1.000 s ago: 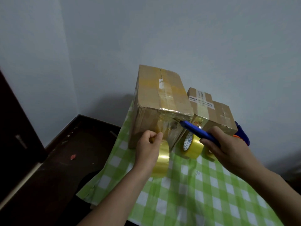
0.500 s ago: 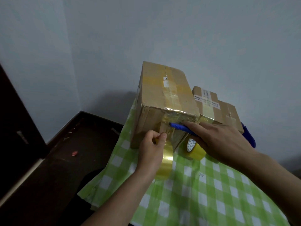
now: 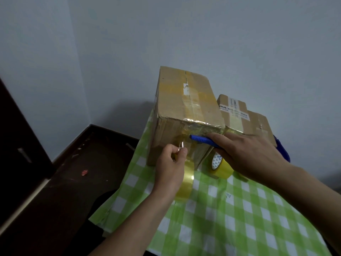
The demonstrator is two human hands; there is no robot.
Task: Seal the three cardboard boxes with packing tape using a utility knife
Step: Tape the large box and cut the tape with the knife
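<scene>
Nearest the camera, a green-and-white checked cloth (image 3: pixel 230 218) covers the table. Above it the left hand (image 3: pixel 170 167) is curled closed around a roll of clear yellowish packing tape (image 3: pixel 186 179), thumb and forefinger pinched at the top of the roll, where a strip of tape runs up onto the near face of the large cardboard box (image 3: pixel 184 111). Just right of that pinch, the right hand (image 3: pixel 247 154) grips a blue utility knife (image 3: pixel 203 140), its tip pointing left against the box's near face, a little above the left hand's fingertips; whether a blade is out cannot be told. Below the right hand's fingers a second yellow tape roll (image 3: pixel 220 166) stands on edge on the cloth. Beyond the right hand, two smaller cardboard boxes (image 3: pixel 239 115) sit against the large box's right side, already crossed with tape.
</scene>
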